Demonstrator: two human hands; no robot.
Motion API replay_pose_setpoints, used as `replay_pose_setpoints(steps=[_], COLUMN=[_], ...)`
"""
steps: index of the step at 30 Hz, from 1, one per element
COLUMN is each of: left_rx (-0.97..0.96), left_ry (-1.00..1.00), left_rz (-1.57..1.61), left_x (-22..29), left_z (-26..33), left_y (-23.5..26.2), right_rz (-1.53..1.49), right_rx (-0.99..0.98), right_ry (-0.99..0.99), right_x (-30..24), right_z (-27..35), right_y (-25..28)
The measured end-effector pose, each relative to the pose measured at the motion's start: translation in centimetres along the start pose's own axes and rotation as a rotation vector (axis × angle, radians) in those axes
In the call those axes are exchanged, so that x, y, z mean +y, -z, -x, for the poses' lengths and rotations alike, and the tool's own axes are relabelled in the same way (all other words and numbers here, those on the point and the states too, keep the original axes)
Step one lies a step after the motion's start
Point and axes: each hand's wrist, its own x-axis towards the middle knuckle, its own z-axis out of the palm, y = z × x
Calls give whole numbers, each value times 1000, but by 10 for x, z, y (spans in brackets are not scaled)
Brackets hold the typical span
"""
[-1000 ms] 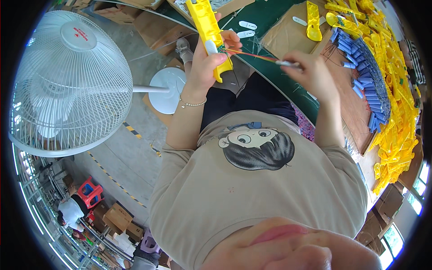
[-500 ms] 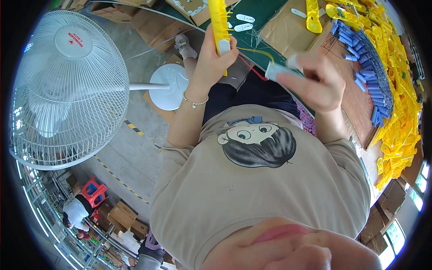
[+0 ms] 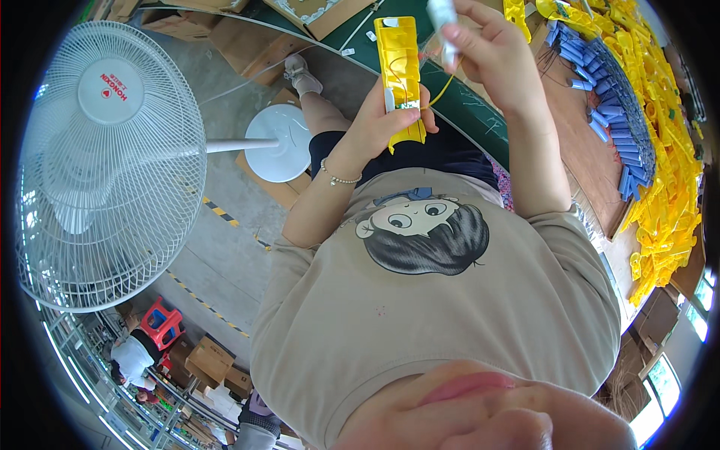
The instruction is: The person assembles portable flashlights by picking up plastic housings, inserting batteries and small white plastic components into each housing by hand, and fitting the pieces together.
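My left hand (image 3: 380, 124) is closed round the lower end of a long yellow plastic housing (image 3: 400, 64), with the thumb pressed on its inner side. The housing's ribbed inside faces up, and a thin dark wire lies in it. Farther to the right, my raised right hand (image 3: 501, 64) grips a pale, blurred battery cell (image 3: 444, 26) between thumb and fingers. A yellow wire (image 3: 445, 91) curves from the housing near my left hand up toward the right hand; its far end is hidden by the fingers.
Blue battery cells with dark wires (image 3: 615, 112) lie in rows on a brown board at the right. Beyond them is a heap of yellow plastic parts (image 3: 667, 187). Small white pieces and an open carton (image 3: 330, 22) are on the green table. A large white fan (image 3: 112, 165) stands at the left.
The housing has turned so its inside shows, and it has come down slightly. My right hand has moved up and away with the cell. The yellow wire now hangs in a curve.
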Motion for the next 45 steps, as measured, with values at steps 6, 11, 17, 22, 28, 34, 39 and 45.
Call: replay_pose_setpoints(steps=[6, 11, 17, 22, 28, 34, 39, 45], left_rx=[8, 0, -55, -68, 126, 106, 289, 195], left_ry=[-23, 26, 75, 69, 26, -216, -899, -1132], left_rz=[-209, -265, -161, -370, -792, -1041, -1300, -1524], left_x=[-3, 0, -3, -1, 8, 19, 36, 58], left_z=[-3, -2, 2, 2, -1, 0, -2, 3], left_y=[1, -2, 2, -11, -18, -21, 0, 2], right_rz=[-122, -299, 67, 435, 212, 136, -21, 136], right_rx=[-221, -310, -95, 2, -79, -171, -381, -617], right_ry=[-94, -125, 22, 218, 130, 61, 76, -150], right_x=[18, 15, 36, 51, 46, 29, 35, 18], right_z=[0, 1, -11, -7, 1, 10, 11, 13], right_y=[7, 11, 22, 4, 7, 6, 12, 15])
